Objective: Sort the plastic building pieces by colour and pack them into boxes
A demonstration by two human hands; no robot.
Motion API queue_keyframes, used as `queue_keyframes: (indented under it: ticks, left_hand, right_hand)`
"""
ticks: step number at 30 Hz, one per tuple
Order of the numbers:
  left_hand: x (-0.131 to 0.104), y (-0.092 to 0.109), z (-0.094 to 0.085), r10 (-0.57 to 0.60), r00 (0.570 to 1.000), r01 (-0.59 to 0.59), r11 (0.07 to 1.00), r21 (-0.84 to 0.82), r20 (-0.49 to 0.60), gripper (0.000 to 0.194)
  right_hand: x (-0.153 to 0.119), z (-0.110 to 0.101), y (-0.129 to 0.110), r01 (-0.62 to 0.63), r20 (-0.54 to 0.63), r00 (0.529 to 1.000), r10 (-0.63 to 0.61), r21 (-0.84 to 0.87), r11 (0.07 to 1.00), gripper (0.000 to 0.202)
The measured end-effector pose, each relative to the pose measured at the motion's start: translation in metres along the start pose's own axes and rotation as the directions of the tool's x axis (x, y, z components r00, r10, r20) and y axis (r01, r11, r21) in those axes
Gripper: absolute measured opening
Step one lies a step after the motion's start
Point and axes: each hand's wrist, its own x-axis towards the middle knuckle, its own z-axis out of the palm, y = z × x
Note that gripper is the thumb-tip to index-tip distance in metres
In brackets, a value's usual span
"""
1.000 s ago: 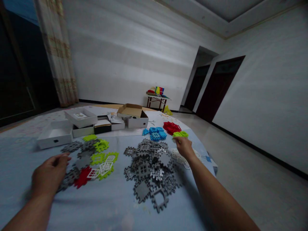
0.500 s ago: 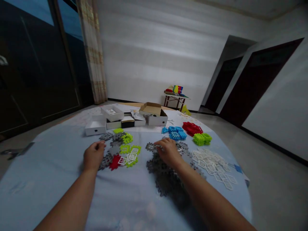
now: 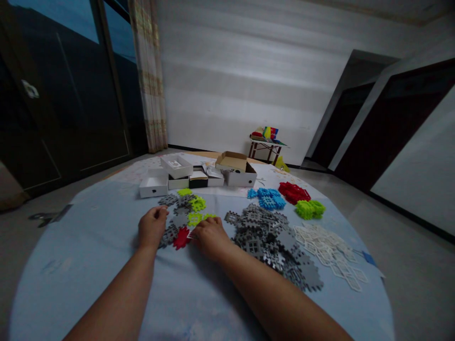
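My left hand (image 3: 152,227) is closed, with curled fingers, at the left edge of a small mixed group of grey pieces (image 3: 179,219); anything inside it is too small to make out. Over the right side of that group reaches my right hand (image 3: 210,235), its fingers bent down and pressed together beside a red piece (image 3: 181,237). White frames there are mostly hidden under it. Green pieces (image 3: 198,204) lie just beyond. A large heap of grey notched pieces (image 3: 266,232) spreads to the right of my right hand.
White frames (image 3: 330,248) lie at the right, below green (image 3: 310,209), red (image 3: 294,192) and blue pieces (image 3: 268,198). Open boxes (image 3: 241,177) stand along the back of the round table (image 3: 88,265). A small side table (image 3: 268,142) is by the wall.
My right hand has moved left from the large grey heap to the small mixed group. My left hand stays beside that group. The view has shifted slightly left.
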Motion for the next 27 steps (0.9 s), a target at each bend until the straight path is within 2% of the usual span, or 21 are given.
queue_keyframes:
  ticks: [5,8,10,13,17,20,24,25,27]
  left_hand:
    - [0.001,0.002,0.000,-0.014,1.000,0.014,1.000,0.019,0.014,0.040]
    - [0.000,0.007,-0.003,-0.028,0.999,0.027,0.999,0.031,0.035,0.042]
    - [-0.002,0.011,-0.005,-0.042,0.998,0.040,0.998,0.042,0.052,0.042]
    - [-0.003,0.019,-0.008,-0.063,0.996,0.059,0.996,0.066,0.058,0.039]
    - [-0.002,0.024,-0.010,-0.075,0.996,0.068,0.990,0.124,0.052,0.032]
    - [0.002,0.016,-0.008,-0.058,0.996,0.048,0.985,0.163,0.060,0.033]
    - [0.009,-0.002,-0.003,-0.020,1.000,0.015,0.984,0.178,0.023,0.034]
    - [0.010,-0.005,-0.002,-0.009,1.000,0.006,0.985,0.175,0.013,0.033]
    - [0.011,-0.007,-0.001,-0.004,1.000,0.002,0.985,0.171,0.007,0.033]
  right_hand:
    - [-0.010,-0.011,0.015,-0.042,-0.050,0.998,0.045,0.074,0.996,0.022]
    - [-0.024,-0.029,0.037,-0.118,-0.156,0.978,0.142,0.151,0.981,0.022]
    - [-0.039,-0.042,0.058,-0.180,-0.240,0.944,0.225,0.194,0.964,0.022]
    - [-0.068,-0.060,0.098,-0.288,-0.373,0.853,0.365,0.247,0.925,0.023]
    - [-0.115,-0.072,0.151,-0.461,-0.498,0.683,0.535,0.274,0.844,0.024]
    - [-0.147,-0.072,0.181,-0.577,-0.557,0.561,0.613,0.268,0.772,0.026]
    - [-0.173,-0.064,0.201,-0.660,-0.658,0.405,0.635,0.270,0.701,0.032]
    - [-0.176,-0.061,0.203,-0.664,-0.677,0.381,0.630,0.273,0.696,0.033]
    - [-0.178,-0.055,0.202,-0.661,-0.691,0.365,0.624,0.280,0.697,0.034]
